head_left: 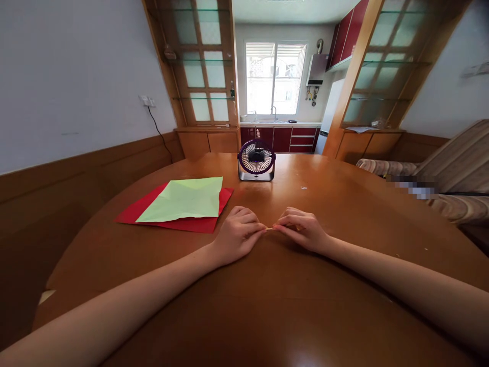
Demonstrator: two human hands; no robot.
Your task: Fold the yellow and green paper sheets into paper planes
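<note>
While both hands rest mid-frame on the wooden table [344, 214], the left hand [237, 232] and right hand [301, 228] pinch a tiny yellowish scrap [269, 229] between closed fingertips. Such a small piece could slip free, or the fan [256, 160] just above might blow it away.

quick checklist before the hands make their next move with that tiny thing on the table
1. Left hand grip on the tiny yellowish piece: fingertips meet it, ok.
2. Right hand grip on the same piece: fingertips meet it, ok.
3. What the piece is: too small, cannot tell.
4. Both hands resting on the wooden table: ok.
5. Green paper lying on the red paper, left of the hands, apart from them: ok.
6. Small purple fan upright behind the hands; whether it spins: cannot tell.
</note>
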